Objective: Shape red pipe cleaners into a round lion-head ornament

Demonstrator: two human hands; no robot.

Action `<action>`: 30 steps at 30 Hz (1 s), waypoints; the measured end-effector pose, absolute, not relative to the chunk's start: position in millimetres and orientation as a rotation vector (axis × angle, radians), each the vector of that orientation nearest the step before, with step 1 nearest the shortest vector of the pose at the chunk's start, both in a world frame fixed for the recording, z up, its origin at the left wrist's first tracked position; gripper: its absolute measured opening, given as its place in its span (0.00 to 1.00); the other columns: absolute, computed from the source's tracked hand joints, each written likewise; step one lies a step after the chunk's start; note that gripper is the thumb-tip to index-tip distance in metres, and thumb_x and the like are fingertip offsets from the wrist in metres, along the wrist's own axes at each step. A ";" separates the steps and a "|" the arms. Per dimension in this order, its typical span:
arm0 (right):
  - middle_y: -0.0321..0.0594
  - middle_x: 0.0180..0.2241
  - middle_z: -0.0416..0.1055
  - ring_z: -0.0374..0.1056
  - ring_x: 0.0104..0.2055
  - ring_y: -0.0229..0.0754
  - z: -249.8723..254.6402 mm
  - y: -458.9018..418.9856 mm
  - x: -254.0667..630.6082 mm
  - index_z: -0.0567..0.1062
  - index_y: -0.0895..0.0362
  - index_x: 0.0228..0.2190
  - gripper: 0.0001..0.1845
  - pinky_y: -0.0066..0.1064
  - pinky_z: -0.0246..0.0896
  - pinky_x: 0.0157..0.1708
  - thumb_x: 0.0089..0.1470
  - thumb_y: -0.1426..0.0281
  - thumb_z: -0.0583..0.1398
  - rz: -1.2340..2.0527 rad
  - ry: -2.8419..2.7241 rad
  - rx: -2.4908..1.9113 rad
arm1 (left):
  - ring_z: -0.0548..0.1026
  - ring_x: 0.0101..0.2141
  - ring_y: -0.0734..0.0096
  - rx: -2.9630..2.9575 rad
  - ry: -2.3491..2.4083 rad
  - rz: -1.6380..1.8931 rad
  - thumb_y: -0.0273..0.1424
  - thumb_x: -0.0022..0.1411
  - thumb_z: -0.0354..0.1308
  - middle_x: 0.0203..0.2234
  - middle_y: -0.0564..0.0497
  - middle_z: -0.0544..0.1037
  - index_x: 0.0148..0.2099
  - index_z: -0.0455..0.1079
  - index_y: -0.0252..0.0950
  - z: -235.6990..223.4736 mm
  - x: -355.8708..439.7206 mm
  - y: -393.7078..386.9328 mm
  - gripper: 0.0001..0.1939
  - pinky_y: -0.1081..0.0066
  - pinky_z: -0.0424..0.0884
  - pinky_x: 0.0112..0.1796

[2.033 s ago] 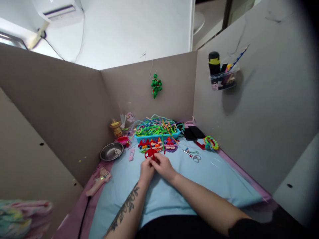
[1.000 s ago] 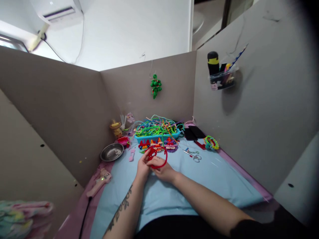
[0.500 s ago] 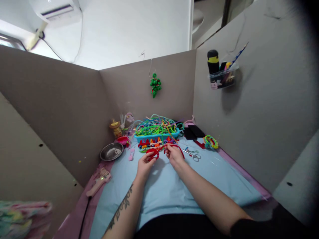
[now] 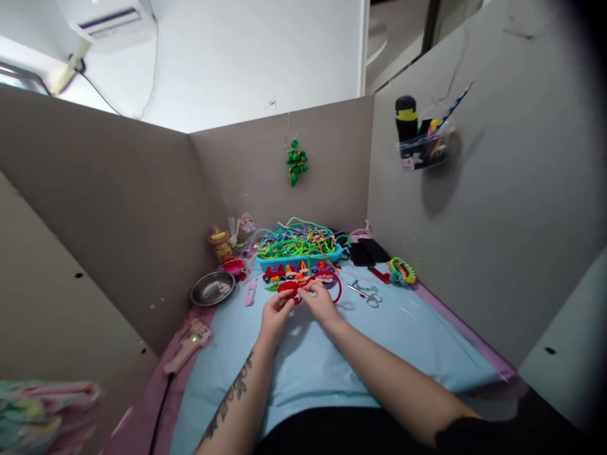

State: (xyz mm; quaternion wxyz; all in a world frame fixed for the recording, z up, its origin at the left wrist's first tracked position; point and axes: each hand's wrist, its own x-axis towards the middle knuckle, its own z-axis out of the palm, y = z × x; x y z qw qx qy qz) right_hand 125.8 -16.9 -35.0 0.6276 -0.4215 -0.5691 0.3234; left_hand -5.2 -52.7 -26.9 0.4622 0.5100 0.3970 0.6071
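Between the thumb and fingers of my left hand (image 4: 277,311) is a flat red coil of pipe cleaner (image 4: 287,288). My right hand (image 4: 320,302) pinches the red pipe cleaner close beside the coil, its fingertips almost meeting the left ones. From there the free length of the red pipe cleaner (image 4: 340,287) bends in a loop to the right. Just behind both hands lies a row of small colourful pipe-cleaner figures (image 4: 303,272), partly covered by the fingers. The exact spot where the fingertips meet the coil is too small to make out.
A blue basket (image 4: 275,262) heaped with pipe cleaners stands behind. Scissors (image 4: 372,299), dark phones (image 4: 363,254) and a yellow-green ring bundle (image 4: 402,270) lie right. On the left are a metal bowl (image 4: 212,289), a pink clip-like piece (image 4: 250,294) and a corded glue gun (image 4: 190,347).
My right hand has moved left and slightly down, up against the red coil. The pipe cleaner's free length now curves in a rounder loop. My left hand has stayed nearly in place.
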 end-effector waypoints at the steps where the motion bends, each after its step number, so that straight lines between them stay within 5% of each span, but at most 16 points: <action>1: 0.38 0.29 0.65 0.62 0.36 0.42 -35.2 -16.0 126.7 0.70 0.57 0.19 0.14 0.35 0.56 0.42 0.43 0.60 0.61 0.786 -1.299 -0.947 | 0.75 0.40 0.61 1.261 0.988 1.494 0.34 0.47 0.65 0.39 0.42 0.78 0.41 0.73 0.33 -27.4 -5.4 -52.4 0.18 0.64 0.69 0.43; 10: 0.34 0.20 0.63 0.59 0.25 0.37 -33.9 -15.7 124.4 0.66 0.57 0.12 0.18 0.28 0.55 0.27 0.41 0.58 0.61 1.174 -1.198 -0.824 | 0.75 0.40 0.62 1.345 0.993 1.513 0.35 0.47 0.64 0.37 0.44 0.79 0.39 0.75 0.34 -29.6 -5.7 -50.7 0.16 0.66 0.69 0.42; 16: 0.37 0.23 0.67 0.63 0.29 0.40 -34.5 -13.3 124.4 0.66 0.56 0.14 0.18 0.32 0.58 0.31 0.42 0.57 0.61 1.038 -1.166 -0.823 | 0.76 0.34 0.65 1.229 0.981 1.464 0.37 0.48 0.64 0.35 0.45 0.78 0.50 0.69 0.34 -25.4 -4.7 -54.1 0.27 0.68 0.70 0.34; 22: 0.36 0.23 0.66 0.62 0.31 0.40 -34.2 -14.6 127.7 0.65 0.56 0.15 0.20 0.31 0.57 0.32 0.43 0.54 0.60 0.958 -1.173 -0.837 | 0.74 0.31 0.71 1.145 1.285 1.762 0.39 0.47 0.63 0.33 0.48 0.75 0.39 0.69 0.33 -25.5 -10.7 -51.4 0.19 0.73 0.69 0.30; 30: 0.33 0.19 0.64 0.61 0.25 0.38 -32.2 -19.7 125.0 0.65 0.56 0.18 0.18 0.28 0.55 0.27 0.42 0.55 0.62 1.111 -1.109 -0.826 | 0.74 0.26 0.75 1.061 0.962 1.531 0.33 0.42 0.67 0.25 0.55 0.75 0.49 0.59 0.36 -31.7 -7.6 -47.3 0.32 0.74 0.67 0.32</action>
